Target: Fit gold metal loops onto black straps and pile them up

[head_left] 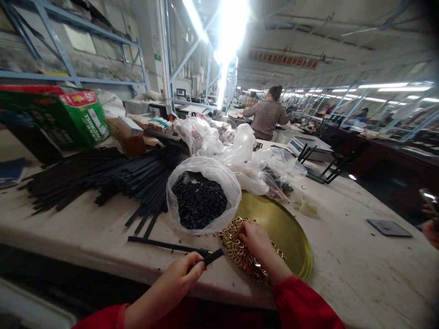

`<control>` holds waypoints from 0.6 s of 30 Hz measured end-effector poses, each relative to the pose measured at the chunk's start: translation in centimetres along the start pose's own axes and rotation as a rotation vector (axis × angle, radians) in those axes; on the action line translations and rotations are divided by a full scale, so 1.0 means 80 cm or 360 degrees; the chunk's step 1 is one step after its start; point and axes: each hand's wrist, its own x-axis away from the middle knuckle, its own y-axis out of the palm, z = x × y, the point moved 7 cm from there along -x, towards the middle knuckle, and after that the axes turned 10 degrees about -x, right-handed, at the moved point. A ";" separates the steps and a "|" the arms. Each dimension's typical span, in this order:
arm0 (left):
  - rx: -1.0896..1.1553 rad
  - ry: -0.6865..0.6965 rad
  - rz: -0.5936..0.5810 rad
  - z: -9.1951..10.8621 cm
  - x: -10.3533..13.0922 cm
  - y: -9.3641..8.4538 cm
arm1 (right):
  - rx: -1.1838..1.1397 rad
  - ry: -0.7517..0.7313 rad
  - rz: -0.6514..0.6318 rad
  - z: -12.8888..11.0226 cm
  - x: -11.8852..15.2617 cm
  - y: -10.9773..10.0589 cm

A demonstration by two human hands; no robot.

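Note:
Near the table's front edge, my left hand [181, 275] is closed around a dark flat strap [214, 257], whose end points toward the tray. My right hand [256, 240] reaches into a pile of small gold-coloured metal buckles [247, 262] on a round gold tray [291, 228]. Its fingers are bent together among the buckles; what lies between them is hidden. Another dark strap [164, 245] rests on the table just beyond my left hand. Behind it stands an open white plastic bag [233, 192] full of small black pieces [199, 203].
Bundles of dark straps [144, 176] cover the table's left side. Clear plastic bags [240, 151] crowd the back, beside a green box [68, 119]. A flat grey object [388, 227] lies at right. A person's hand [431, 233] shows at the right edge; another person [269, 114] is farther back.

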 end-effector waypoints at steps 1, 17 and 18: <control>-0.0023 -0.0001 -0.0006 0.001 0.001 0.001 | 0.0018 -0.0011 -0.0009 -0.001 0.001 0.002; -0.0094 0.0055 0.0048 0.009 0.014 -0.002 | -0.0545 -0.0058 0.0057 -0.002 0.018 -0.022; -0.0102 0.0059 0.0076 0.009 0.013 -0.003 | -0.0649 -0.0052 0.0070 -0.003 0.024 -0.022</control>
